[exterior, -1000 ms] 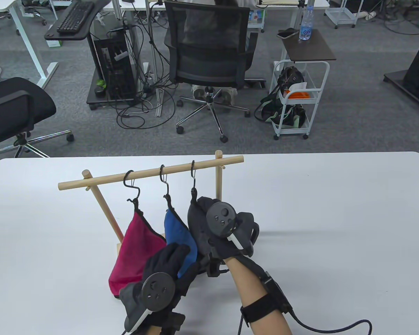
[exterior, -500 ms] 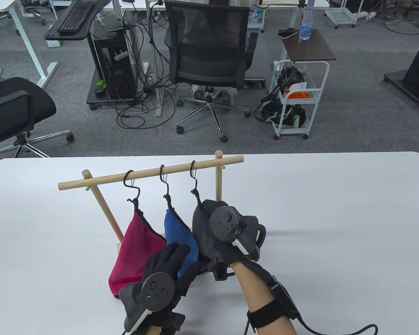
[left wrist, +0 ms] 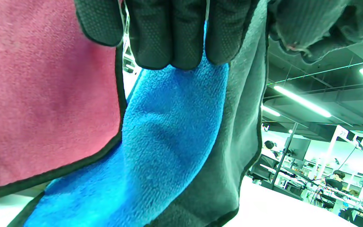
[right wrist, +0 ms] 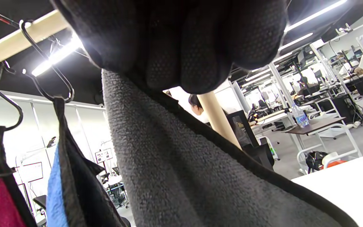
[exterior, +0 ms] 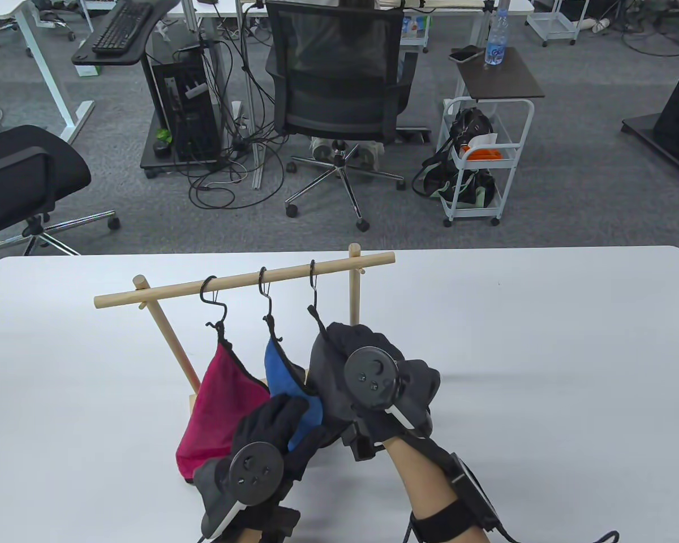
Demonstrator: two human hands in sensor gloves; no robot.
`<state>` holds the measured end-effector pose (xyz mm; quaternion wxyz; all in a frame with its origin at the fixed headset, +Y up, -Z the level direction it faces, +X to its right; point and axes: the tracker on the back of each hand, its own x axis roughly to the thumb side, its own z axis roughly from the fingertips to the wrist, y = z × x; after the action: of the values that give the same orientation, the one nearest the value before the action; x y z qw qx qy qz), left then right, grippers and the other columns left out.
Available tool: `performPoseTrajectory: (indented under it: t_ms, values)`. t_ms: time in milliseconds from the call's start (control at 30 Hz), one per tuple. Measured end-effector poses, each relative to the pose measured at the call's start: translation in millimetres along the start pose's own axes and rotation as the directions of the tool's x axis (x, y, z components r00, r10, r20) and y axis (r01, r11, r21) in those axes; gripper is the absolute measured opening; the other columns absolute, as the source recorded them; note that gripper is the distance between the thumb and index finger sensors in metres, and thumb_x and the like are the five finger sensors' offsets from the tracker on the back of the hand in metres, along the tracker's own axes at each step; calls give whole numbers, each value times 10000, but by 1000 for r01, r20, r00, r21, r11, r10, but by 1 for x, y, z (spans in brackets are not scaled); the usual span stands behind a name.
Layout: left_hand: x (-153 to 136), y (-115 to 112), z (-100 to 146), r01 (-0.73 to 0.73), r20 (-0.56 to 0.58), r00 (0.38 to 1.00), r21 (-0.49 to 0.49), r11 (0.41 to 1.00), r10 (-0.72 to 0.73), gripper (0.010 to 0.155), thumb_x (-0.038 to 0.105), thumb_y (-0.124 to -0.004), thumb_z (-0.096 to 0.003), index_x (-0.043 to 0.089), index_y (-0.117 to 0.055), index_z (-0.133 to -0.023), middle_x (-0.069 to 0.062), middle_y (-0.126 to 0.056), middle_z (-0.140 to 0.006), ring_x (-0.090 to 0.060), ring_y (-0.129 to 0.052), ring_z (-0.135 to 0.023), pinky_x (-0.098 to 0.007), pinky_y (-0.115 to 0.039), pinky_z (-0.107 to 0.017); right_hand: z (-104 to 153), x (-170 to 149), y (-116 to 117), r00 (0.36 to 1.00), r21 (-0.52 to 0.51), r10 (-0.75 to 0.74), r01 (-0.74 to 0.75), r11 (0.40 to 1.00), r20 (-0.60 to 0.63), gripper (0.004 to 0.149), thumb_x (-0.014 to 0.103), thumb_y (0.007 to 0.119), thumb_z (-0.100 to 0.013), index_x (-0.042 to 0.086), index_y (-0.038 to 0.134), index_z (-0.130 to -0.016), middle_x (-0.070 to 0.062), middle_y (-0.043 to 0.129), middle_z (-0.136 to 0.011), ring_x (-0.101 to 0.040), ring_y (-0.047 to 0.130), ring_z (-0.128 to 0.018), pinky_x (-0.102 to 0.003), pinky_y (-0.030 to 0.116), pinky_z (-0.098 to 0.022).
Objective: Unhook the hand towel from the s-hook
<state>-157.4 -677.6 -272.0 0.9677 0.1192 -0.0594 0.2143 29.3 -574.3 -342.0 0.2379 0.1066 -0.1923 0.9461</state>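
A white table (exterior: 543, 339) carries a small wooden rack (exterior: 243, 278), its crossbar tilted a little and holding three black s-hooks. From the grip outward: the right hand (exterior: 373, 384) is clenched around the upper part of the grey towel (exterior: 325, 367), bunching the cloth just under the rightmost hook (exterior: 313, 288). In the right wrist view the gloved fingers (right wrist: 181, 47) are closed over the grey fabric, which falls away below them with its black edging showing. The top corner of the towel reaches up toward the lower end of that hook; whether its loop is on the hook or already off I cannot tell from here.

Just to the left of that grip hangs the blue towel (exterior: 286, 376) from the middle hook (exterior: 266, 294), and further left again the red towel (exterior: 218, 413) from the left hook (exterior: 212, 302). Both are plainly looped on their hooks.

The left hand (exterior: 263, 447) sits lower and nearer the person, below the right hand's grip. Its fingertips (left wrist: 169, 41) press against the lower part of the blue towel, with the grey towel's lower edge right alongside them. It touches rather than grasps; the fingers lie flat on the cloth and I see no fabric gathered in them.
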Motion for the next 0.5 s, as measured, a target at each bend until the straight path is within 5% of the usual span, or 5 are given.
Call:
performPoseTrajectory:
  t_ms: [500]
  values:
    - [0,0,0,0,0,1000,-3,1000,0,633,653,-681,-558,286,-714,-1073,-95,-749,-1139,-394,-782,-1029,-630,-611,-767,19,-14,-48,999,-89,36,-36,995,-6,350,338,804,-632,220,795,-962,-116,891,-860,-316,931,-694,-487,749,-604]
